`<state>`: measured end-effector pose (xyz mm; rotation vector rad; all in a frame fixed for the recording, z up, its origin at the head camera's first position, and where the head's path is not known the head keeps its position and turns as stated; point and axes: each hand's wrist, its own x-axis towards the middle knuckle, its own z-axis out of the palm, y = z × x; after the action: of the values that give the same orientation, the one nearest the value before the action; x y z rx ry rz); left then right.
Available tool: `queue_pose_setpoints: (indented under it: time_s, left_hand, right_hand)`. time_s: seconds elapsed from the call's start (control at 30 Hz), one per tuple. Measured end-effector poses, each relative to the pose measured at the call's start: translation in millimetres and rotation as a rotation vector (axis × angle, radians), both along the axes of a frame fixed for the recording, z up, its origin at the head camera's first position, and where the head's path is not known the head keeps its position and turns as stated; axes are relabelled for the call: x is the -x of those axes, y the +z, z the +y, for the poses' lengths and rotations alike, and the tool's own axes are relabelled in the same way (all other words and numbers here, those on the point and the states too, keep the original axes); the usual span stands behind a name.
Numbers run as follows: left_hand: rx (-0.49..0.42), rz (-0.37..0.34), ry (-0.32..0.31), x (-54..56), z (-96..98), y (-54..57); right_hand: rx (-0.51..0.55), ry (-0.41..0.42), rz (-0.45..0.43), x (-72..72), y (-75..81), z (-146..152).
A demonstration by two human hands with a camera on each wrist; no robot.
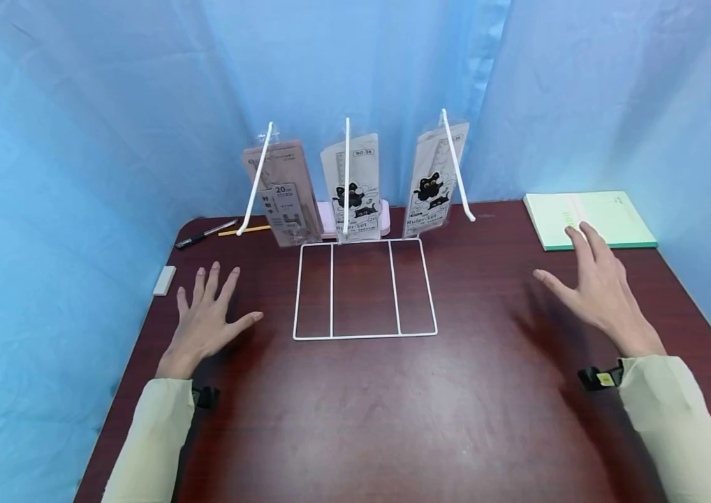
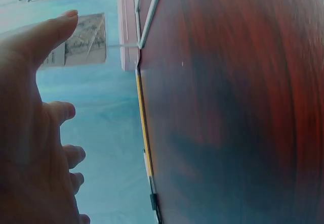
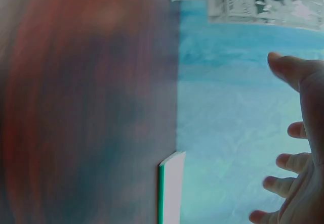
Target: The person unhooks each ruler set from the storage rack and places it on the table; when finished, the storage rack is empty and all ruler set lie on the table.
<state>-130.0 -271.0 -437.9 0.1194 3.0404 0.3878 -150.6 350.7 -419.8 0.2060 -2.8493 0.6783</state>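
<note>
Both hands hover above the dark red table with fingers spread and nothing held. My left hand (image 1: 207, 321) is between the white eraser (image 1: 164, 281) and a white wire display rack (image 1: 364, 337). On the far right, my right hand (image 1: 600, 293) overlaps the front of a pale green notebook (image 1: 607, 216) in the head view. From the rack's three prongs hang packaged ruler sets: a pinkish one (image 1: 289, 202) on the left, a white one with black cats (image 1: 350, 188) in the middle, and a similar white pack (image 1: 434, 185) on the right.
A black pen (image 1: 204, 234) and a yellow pencil (image 1: 245, 230) lie at the table's back left. Behind the rack's base sits a pink case (image 1: 384, 218). Blue curtains (image 1: 355, 56) enclose the table's back and sides. The rack's prongs point forward over its base.
</note>
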Motion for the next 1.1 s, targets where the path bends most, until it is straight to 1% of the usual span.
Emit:
queue_pose_setpoints:
  time_s: [0.17, 0.33, 0.47, 0.63, 0.83, 1.1]
  left_hand:
    - [-0.020, -0.015, -0.009, 0.4, 11.2, -4.8]
    - [-0.056, -0.013, -0.027, 0.9, 23.3, -9.7]
    - [-0.082, -0.020, -0.037, 0.8, 33.8, -14.4]
    - [-0.133, -0.035, -0.055, 0.5, 47.7, -20.1]
    - [-0.200, -0.091, -0.058, -3.7, 63.6, -22.9]
    - [-0.251, -0.135, -0.066, -10.8, 76.9, -27.6]
  right_hand:
    - [0.102, -0.007, 0.036, 9.1, 9.6, -18]
    - [0.167, 0.014, 0.086, 22.5, 16.7, -39]
    - [0.216, 0.029, 0.101, 32.6, 20.2, -55]
    - [0.295, 0.049, 0.099, 44.2, 22.3, -72]
    - [0.378, 0.074, 0.062, 59.7, 21.2, -87]
    - [0.496, 0.104, 0.057, 79.9, 17.8, -109]
